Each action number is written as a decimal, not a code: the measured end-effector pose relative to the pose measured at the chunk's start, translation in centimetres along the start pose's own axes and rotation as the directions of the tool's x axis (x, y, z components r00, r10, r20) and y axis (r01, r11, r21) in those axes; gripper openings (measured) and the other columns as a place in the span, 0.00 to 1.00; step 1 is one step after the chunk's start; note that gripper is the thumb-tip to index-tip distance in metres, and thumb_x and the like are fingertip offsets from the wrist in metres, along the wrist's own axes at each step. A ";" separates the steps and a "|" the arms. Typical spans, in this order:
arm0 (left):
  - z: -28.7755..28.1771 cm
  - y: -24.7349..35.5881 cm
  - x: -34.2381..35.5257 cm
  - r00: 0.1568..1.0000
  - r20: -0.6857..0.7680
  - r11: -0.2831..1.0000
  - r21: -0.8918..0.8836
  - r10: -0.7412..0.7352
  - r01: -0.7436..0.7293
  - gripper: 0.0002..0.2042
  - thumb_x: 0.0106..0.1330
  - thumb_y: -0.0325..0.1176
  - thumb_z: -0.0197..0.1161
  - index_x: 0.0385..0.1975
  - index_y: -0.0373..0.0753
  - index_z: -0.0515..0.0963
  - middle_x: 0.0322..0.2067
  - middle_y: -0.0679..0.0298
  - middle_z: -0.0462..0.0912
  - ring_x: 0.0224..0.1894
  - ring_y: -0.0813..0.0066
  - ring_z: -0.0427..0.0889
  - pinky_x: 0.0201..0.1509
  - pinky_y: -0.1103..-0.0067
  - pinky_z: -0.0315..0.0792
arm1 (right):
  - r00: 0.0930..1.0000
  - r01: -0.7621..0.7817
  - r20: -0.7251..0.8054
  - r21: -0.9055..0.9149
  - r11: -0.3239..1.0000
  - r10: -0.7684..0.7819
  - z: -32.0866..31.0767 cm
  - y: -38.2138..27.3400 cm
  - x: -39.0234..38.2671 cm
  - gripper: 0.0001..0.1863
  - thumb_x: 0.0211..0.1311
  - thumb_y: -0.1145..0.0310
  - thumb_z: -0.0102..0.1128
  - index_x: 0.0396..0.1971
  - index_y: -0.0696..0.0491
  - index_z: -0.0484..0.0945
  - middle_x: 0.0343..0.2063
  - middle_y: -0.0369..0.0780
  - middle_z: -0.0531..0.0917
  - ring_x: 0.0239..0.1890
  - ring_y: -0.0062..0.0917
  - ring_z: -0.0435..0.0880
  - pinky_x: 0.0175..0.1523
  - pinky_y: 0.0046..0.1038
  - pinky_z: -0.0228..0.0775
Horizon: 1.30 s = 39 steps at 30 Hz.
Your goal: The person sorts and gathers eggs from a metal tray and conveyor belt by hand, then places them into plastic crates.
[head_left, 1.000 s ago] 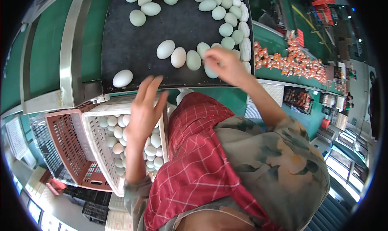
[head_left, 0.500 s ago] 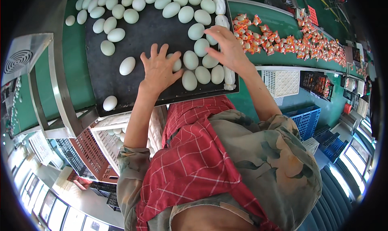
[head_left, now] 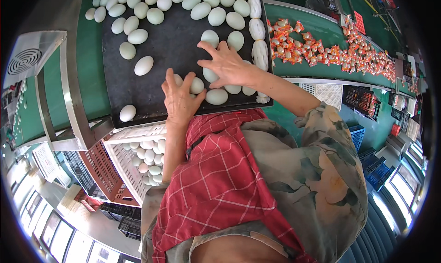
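Note:
On the black tray [head_left: 151, 93], my left hand [head_left: 181, 97] rests its curved, parted fingers on pale eggs near the front, one showing between finger and thumb [head_left: 197, 85]; part of them is hidden. Just right of it, my right hand [head_left: 223, 65] spreads its fingers over more eggs, touching them, with a pale green egg [head_left: 210, 37] at its fingertips and another [head_left: 216, 97] below it. A lone white egg [head_left: 144, 65] lies left of my hands, another [head_left: 127, 113] at the front left corner. Several eggs [head_left: 200, 11] are grouped toward the back. White wrapped padding [head_left: 257, 31] lines the right edge.
A white crate [head_left: 117, 162] of eggs and a brown crate [head_left: 96, 171] are below left. A steel frame [head_left: 73, 102] runs along the left. Many orange wrapped packets [head_left: 321, 49] cover the green surface at right. Black crates [head_left: 363, 102] and blue crates [head_left: 372, 171] stand beyond.
My left hand moved up from over the crate onto the tray, then slightly down among the eggs. My right hand has shifted left and spread. Eggs near both hands have shifted.

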<state>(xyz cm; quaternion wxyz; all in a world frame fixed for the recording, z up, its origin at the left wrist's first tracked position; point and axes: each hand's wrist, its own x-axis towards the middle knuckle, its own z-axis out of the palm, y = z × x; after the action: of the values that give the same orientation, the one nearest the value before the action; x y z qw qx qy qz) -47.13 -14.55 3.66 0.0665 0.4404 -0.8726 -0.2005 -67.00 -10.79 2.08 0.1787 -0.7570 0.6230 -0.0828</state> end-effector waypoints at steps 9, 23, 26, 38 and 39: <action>-0.1 -1.3 1.3 0.996 0.093 0.999 -0.050 0.001 0.003 0.24 0.42 0.41 0.73 0.44 0.52 0.78 0.60 0.45 0.58 0.51 0.42 0.70 0.45 0.60 0.76 | 0.945 -0.077 -0.295 0.231 0.970 0.145 1.0 1.3 1.4 0.31 0.33 0.57 0.76 0.44 0.48 0.80 0.65 0.49 0.50 0.51 0.52 0.69 0.52 0.41 0.72; -0.3 -1.6 1.6 0.988 0.130 0.994 -0.081 0.082 -0.071 0.23 0.40 0.44 0.76 0.38 0.44 0.81 0.55 0.48 0.65 0.44 0.44 0.76 0.45 0.61 0.76 | 0.897 -0.316 -0.243 0.233 0.920 0.370 0.0 1.7 4.8 0.28 0.37 0.54 0.75 0.43 0.46 0.81 0.58 0.50 0.59 0.51 0.44 0.74 0.50 0.38 0.74; -0.6 -2.6 2.0 0.989 0.122 0.966 -0.254 0.086 -0.053 0.23 0.42 0.45 0.74 0.38 0.41 0.81 0.53 0.48 0.69 0.47 0.48 0.76 0.46 0.62 0.76 | 0.942 -0.300 -0.088 0.219 0.929 0.325 -0.6 1.8 5.9 0.28 0.39 0.52 0.74 0.44 0.46 0.80 0.56 0.49 0.62 0.48 0.42 0.76 0.49 0.37 0.74; -6.8 -10.4 -9.7 0.981 -0.064 -0.664 -0.727 -0.185 -0.173 0.39 0.51 0.73 0.54 0.37 0.35 0.73 0.58 0.37 0.63 0.45 0.46 0.79 0.09 0.82 0.68 | 0.979 -0.162 -0.017 0.555 -0.816 -0.206 -2.8 -10.4 8.9 0.39 0.57 0.31 0.45 0.55 0.49 0.71 0.60 0.59 0.59 0.30 0.26 0.68 0.24 0.24 0.71; -7.2 -11.2 -11.6 0.970 -0.108 -0.702 -0.673 -0.219 -0.234 0.37 0.52 0.71 0.55 0.38 0.35 0.72 0.57 0.36 0.63 0.46 0.43 0.78 0.10 0.81 0.71 | 0.961 -0.217 -0.024 0.549 -0.807 -0.275 -2.9 -12.2 9.2 0.38 0.56 0.31 0.47 0.54 0.49 0.71 0.61 0.58 0.58 0.30 0.26 0.68 0.24 0.24 0.71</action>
<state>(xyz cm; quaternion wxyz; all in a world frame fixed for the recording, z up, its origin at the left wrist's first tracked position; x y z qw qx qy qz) -29.69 -13.39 6.38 0.5399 0.1157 -0.1306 -0.8235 -54.92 -18.29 8.39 0.8455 -0.0866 0.0353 -0.5257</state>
